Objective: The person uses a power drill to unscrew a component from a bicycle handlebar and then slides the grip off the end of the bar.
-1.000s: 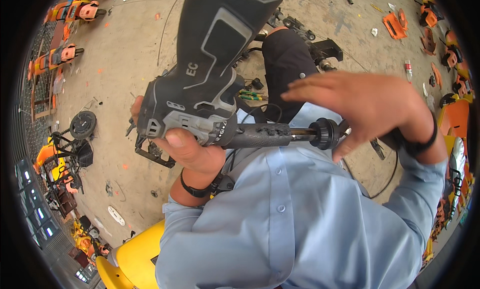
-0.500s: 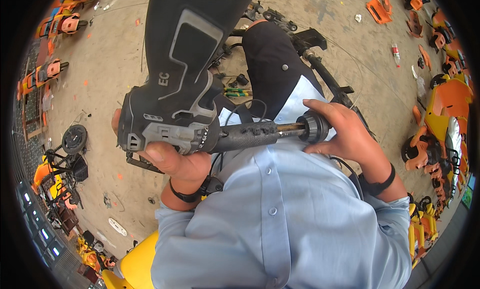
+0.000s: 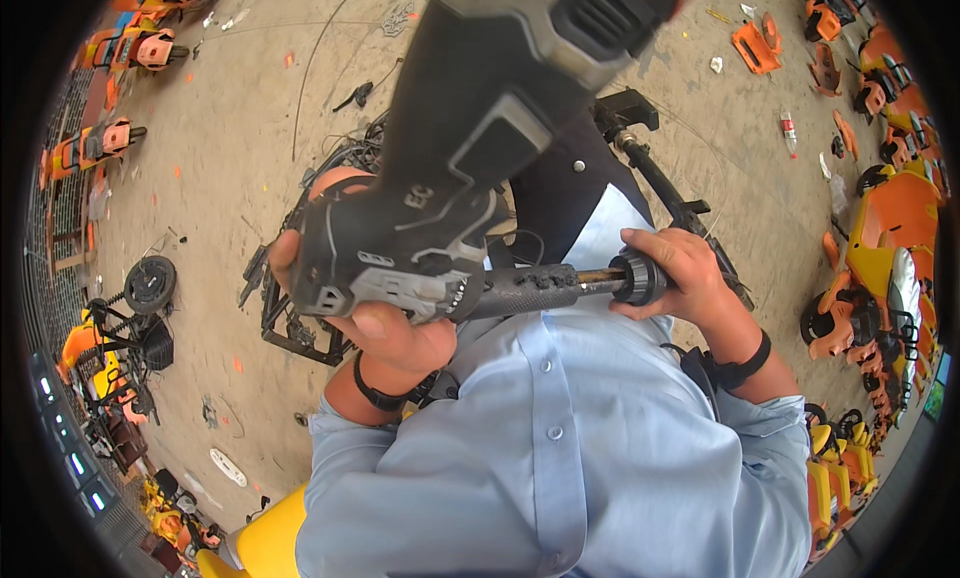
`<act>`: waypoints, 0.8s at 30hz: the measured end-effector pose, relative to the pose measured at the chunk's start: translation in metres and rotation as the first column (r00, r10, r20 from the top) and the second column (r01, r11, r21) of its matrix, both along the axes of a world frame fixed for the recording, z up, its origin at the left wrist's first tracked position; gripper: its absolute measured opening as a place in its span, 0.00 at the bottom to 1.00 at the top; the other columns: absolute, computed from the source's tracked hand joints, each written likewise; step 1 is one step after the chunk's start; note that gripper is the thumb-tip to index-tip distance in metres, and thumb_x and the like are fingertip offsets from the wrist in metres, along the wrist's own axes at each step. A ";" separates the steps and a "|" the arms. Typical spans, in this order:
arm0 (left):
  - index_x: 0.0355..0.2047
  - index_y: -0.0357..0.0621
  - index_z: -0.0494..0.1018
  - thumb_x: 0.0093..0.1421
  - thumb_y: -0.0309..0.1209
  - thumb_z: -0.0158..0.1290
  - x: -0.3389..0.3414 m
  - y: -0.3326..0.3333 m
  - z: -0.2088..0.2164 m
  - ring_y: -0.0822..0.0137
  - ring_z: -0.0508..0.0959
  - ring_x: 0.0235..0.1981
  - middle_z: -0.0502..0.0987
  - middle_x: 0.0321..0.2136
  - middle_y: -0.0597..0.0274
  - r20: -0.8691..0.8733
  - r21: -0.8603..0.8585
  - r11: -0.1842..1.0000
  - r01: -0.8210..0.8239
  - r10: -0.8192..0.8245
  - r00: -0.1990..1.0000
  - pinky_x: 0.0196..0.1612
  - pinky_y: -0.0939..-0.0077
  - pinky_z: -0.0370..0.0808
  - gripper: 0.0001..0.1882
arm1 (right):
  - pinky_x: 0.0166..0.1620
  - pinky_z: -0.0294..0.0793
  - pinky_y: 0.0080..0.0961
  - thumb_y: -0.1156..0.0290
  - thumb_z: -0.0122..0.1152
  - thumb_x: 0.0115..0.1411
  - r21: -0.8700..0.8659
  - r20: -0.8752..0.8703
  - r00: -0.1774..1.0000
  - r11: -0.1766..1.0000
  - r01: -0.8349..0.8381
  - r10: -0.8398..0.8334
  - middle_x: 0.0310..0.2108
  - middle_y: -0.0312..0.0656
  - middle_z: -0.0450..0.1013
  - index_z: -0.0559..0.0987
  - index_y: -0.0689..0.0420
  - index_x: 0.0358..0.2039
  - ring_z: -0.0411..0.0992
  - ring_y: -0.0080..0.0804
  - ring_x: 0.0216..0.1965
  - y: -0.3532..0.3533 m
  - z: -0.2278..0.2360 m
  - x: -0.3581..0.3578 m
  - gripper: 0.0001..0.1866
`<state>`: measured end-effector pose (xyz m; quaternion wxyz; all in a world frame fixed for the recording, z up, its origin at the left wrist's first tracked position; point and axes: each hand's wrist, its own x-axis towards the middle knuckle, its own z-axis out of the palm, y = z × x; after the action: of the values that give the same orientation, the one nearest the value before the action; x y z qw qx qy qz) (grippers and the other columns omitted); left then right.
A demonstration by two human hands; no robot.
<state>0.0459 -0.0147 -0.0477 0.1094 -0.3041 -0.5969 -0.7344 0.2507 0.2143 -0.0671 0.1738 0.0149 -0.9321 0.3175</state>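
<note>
A cordless drill (image 3: 440, 88), black and grey, is held up in front of my chest with its battery end toward the top. My left hand (image 3: 385, 328) is closed around the drill's body from below and behind. From the drill's front a black textured cylinder (image 3: 525, 288) points right, with a worn, chipped patch along its upper side. A thin brownish rod (image 3: 600, 275) links it to a round black ribbed knob (image 3: 637, 278). The fingers and thumb of my right hand (image 3: 685, 273) grip that knob. What lies behind the drill is hidden.
A black metal frame (image 3: 655, 163) with cables stands beyond my knees. Orange and yellow scooters (image 3: 900, 218) line the right side, and others stand at left. A loose wheel (image 3: 150, 283) lies left. Orange panels (image 3: 757, 48) and a plastic bottle (image 3: 789, 135) lie on the concrete floor.
The drill has shifted right and tilted, its battery end swinging right and coming into view. Both hands have moved slightly right and down, keeping their grips.
</note>
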 end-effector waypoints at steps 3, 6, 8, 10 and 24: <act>0.66 0.37 0.44 0.67 0.53 0.45 0.003 0.002 -0.001 0.56 0.73 0.51 0.68 0.53 0.43 0.057 0.095 0.990 0.108 -0.114 0.992 0.59 0.56 0.68 0.41 | 0.33 0.77 0.31 0.57 0.84 0.38 0.020 -0.036 0.999 1.000 -0.002 0.003 0.30 0.41 0.79 0.79 0.59 0.50 0.77 0.40 0.28 0.001 -0.006 0.002 0.39; 0.67 0.40 0.44 0.64 0.50 0.54 0.003 0.008 0.000 0.58 0.73 0.50 0.69 0.52 0.45 0.104 0.236 0.947 0.216 -0.245 0.964 0.57 0.58 0.70 0.44 | 0.36 0.79 0.29 0.55 0.84 0.38 0.023 -0.004 1.000 1.000 -0.015 0.016 0.33 0.42 0.81 0.80 0.60 0.48 0.81 0.38 0.32 0.002 -0.008 0.009 0.38; 0.67 0.41 0.44 0.62 0.46 0.59 -0.001 0.008 -0.003 0.59 0.74 0.50 0.69 0.53 0.45 0.137 0.341 0.899 0.274 -0.336 0.932 0.56 0.60 0.72 0.45 | 0.36 0.79 0.29 0.54 0.84 0.38 0.033 -0.068 0.998 0.999 -0.012 0.014 0.34 0.42 0.82 0.79 0.60 0.48 0.81 0.37 0.33 0.003 -0.014 0.005 0.38; 0.67 0.42 0.43 0.62 0.45 0.59 -0.003 0.008 0.002 0.59 0.75 0.50 0.69 0.53 0.44 0.195 0.392 0.875 0.282 -0.379 0.904 0.55 0.61 0.73 0.45 | 0.34 0.79 0.27 0.52 0.84 0.39 0.033 -0.132 0.991 0.999 -0.030 0.034 0.34 0.44 0.82 0.79 0.62 0.46 0.82 0.37 0.31 0.004 -0.011 -0.002 0.38; 0.66 0.56 0.54 0.56 0.55 0.56 -0.014 -0.003 0.008 0.54 0.73 0.57 0.70 0.57 0.51 0.361 0.563 0.811 0.157 -0.413 0.836 0.59 0.53 0.74 0.42 | 0.24 0.74 0.27 0.52 0.67 0.55 0.126 -0.319 0.928 0.979 -0.160 0.193 0.26 0.48 0.78 0.81 0.66 0.40 0.76 0.38 0.20 0.013 0.005 -0.043 0.26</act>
<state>0.0321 -0.0178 -0.0396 -0.0758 -0.1663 -0.3339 -0.9247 0.2075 0.2271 -0.0621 0.2970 0.1602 -0.8991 0.2788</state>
